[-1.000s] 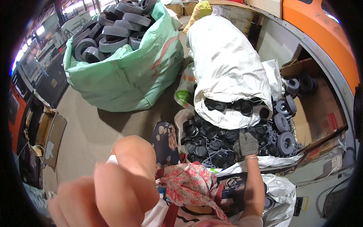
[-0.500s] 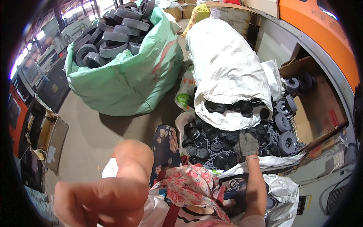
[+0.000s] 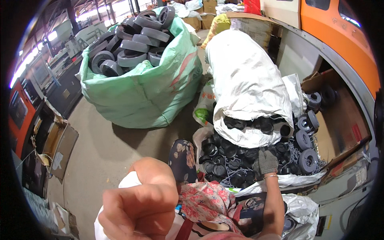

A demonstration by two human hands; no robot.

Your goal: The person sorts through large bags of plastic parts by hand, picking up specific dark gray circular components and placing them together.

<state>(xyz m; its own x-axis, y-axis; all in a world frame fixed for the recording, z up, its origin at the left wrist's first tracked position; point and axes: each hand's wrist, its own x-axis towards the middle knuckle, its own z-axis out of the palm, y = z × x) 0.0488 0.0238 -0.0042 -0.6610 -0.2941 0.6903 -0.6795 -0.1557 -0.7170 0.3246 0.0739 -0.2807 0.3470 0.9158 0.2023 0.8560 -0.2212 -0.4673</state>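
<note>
Head view: your gloved right hand is down among the black parts at the mouth of the white sack

The black parts (image 3: 219, 170), round and cap-like, lie heaped just on the near side of the white sack (image 3: 248, 80), and more of them show inside its mouth. Your right hand (image 3: 265, 163), in a grey glove, rests on this heap, close below the sack's mouth. Its fingers point forward among the parts, set close together; you cannot tell from here whether they grip one.

Your bare left hand (image 3: 138, 206) is raised near the camera, to the left of the sack and nearer to you. Its fingers are curled in, narrow; whether anything lies inside the palm is hidden.

Thin grey sticks (image 3: 291, 150) are scattered through the heap, near the sack's right corner. Beside them, right of the sack, sit grey flanged rings (image 3: 308, 168), next to a cardboard box (image 3: 344, 108) that holds more.

Left of the sack, a big green bag (image 3: 140, 100) stands on the floor (image 3: 104, 148), piled with larger grey rings (image 3: 132, 59). Behind the sack is a yellow bag (image 3: 218, 28); beyond its right side, an orange machine panel (image 3: 340, 44). Nearer to you than the sack, a flowered cloth (image 3: 208, 202) covers your lap.
</note>
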